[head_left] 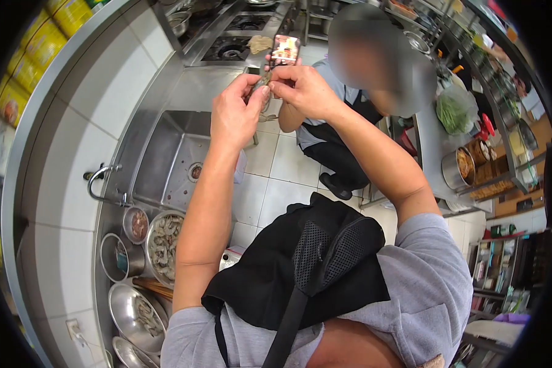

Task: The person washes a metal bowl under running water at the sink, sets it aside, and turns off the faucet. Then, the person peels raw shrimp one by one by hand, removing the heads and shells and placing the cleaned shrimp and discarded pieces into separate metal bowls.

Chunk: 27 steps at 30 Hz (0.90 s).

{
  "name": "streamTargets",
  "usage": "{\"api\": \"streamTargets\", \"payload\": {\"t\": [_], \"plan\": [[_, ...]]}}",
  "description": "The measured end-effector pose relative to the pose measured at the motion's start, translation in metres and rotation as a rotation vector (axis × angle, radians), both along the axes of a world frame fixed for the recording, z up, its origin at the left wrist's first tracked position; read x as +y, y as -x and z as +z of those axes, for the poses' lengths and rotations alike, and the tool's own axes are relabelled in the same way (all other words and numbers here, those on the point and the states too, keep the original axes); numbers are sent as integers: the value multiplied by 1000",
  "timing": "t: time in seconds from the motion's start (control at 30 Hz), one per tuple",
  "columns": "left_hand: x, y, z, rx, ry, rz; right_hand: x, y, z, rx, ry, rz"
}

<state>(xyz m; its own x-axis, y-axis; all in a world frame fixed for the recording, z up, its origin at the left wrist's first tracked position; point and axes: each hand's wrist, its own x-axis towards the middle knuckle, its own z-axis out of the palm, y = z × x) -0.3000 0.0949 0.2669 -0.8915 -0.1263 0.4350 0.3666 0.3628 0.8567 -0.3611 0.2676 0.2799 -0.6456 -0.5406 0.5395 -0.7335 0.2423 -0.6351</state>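
Both arms reach up and forward, and my hands meet around a raw grey shrimp [263,84]. My left hand [238,109] pinches it between thumb and fingers from the left. From the right, my right hand [305,89] grips the same shrimp near its upper end. Fingers cover part of its body, and legs or a tail seem to dangle below. Down at the left, a large metal bowl [148,246] holds many shrimp. A second metal bowl [118,299] nearer me contains a few more.
Left of my arm is a metal sink [146,168] with a faucet [98,184]. Small pots [106,260] stand beside the bowls. Facing me, a co-worker [334,147] crouches or bends, with a lit phone [286,49] behind my hands. A stove [236,46] lies beyond.
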Motion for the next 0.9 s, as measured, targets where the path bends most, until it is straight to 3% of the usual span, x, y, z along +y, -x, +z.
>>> {"api": "streamTargets", "payload": {"t": [0.2, 0.53, 0.6, 0.9], "plan": [[-42, -47, 2, -88, 122, 194, -54, -18, 3, -97, -94, 127], [-137, -128, -28, -121, 16, 464, -186, -62, -11, -53, -119, 409], [-157, -144, -37, -71, -174, 490, -218, -72, -14, 66, -110, 468], [-229, -210, -65, -46, -507, 603, -344, -111, -45, 224, -185, 745]]}}
